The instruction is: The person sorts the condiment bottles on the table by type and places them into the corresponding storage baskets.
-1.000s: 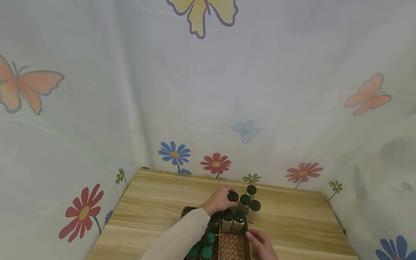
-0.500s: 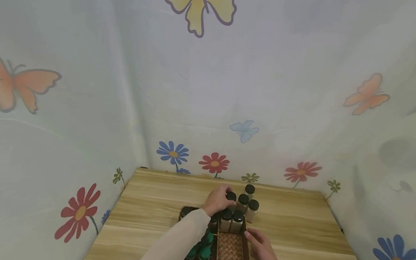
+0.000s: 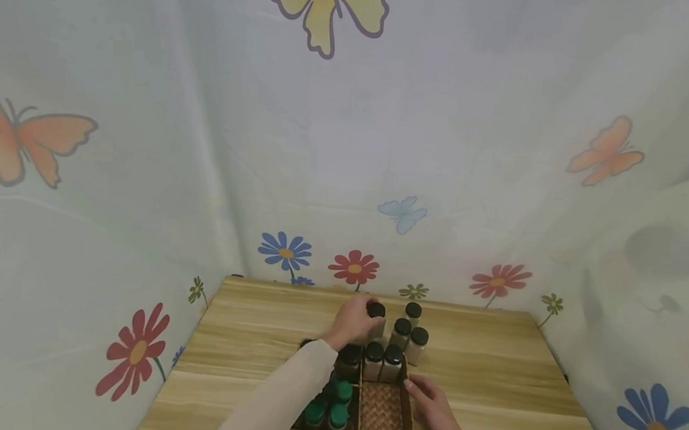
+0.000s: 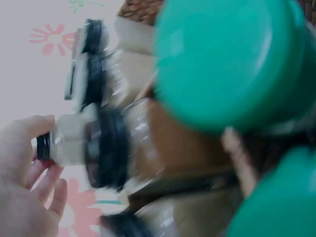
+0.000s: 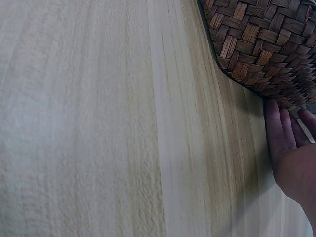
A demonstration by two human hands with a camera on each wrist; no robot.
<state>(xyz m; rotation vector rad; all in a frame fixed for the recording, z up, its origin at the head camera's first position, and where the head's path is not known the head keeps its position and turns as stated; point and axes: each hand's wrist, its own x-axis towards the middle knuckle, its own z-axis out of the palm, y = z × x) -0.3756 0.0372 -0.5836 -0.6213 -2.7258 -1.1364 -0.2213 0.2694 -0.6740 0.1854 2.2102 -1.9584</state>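
My left hand [image 3: 349, 321] pinches the black lid of a small clear jar [image 3: 377, 325] behind the basket. In the left wrist view, my left hand [image 4: 22, 168] has thumb and fingers around the lid of that jar [image 4: 69, 139], whose contents look pale. A divided woven basket [image 3: 382, 411] holds black-lidded jars [image 3: 392, 363] at the back and green-lidded jars [image 3: 339, 416] at the left. Fingers of my right hand [image 3: 436, 409] touch the basket's right side. The right wrist view has that hand [image 5: 291, 148] with extended fingers against the woven wall [image 5: 256, 44].
Three black-lidded jars [image 3: 400, 334] stand on the wooden table [image 3: 487, 372] behind the basket's right corner. Beyond the table's back edge hangs a pale curtain [image 3: 466, 149] printed with flowers and butterflies.
My left hand has moved the gripped jar slightly left and up in the head view, away from the standing jars. The right hand stays at the basket's side.
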